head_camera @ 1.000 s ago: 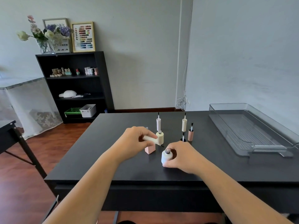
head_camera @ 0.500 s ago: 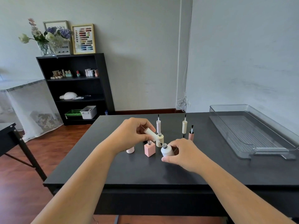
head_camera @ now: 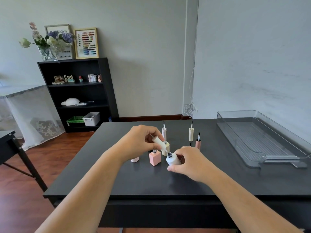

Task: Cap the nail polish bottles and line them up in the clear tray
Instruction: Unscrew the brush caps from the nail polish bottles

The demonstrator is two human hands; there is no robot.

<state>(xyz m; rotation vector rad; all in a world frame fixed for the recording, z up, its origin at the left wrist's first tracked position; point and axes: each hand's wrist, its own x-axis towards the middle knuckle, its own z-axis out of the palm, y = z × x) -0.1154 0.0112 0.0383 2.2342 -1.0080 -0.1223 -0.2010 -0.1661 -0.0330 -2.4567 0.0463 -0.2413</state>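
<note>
My right hand (head_camera: pixel 190 163) grips a white round nail polish bottle (head_camera: pixel 172 160), tilted with its open neck toward the left. My left hand (head_camera: pixel 139 142) holds a long white brush cap (head_camera: pixel 159 142) slanted down, its brush tip at the bottle's neck. An uncapped pink square bottle (head_camera: pixel 154 158) and a cream bottle (head_camera: pixel 166 147) stand just left of and behind them. A pale bottle (head_camera: pixel 135 159) shows under my left wrist. Three brush caps stand upright with brushes up: white (head_camera: pixel 164 132), cream (head_camera: pixel 191 133) and pink (head_camera: pixel 198 142). The clear tray (head_camera: pixel 262 158) lies empty at the right.
The black table (head_camera: pixel 151 182) ends at its near edge just below my forearms. A black shelf (head_camera: pixel 77 95) with polish bottles and bins stands against the far wall at the left. Another black table's corner (head_camera: pixel 8 145) is at the far left.
My right hand lifted and tilted the white bottle. My left hand swung the white cap from lying sideways to pointing down, bringing its brush to the bottle's neck.
</note>
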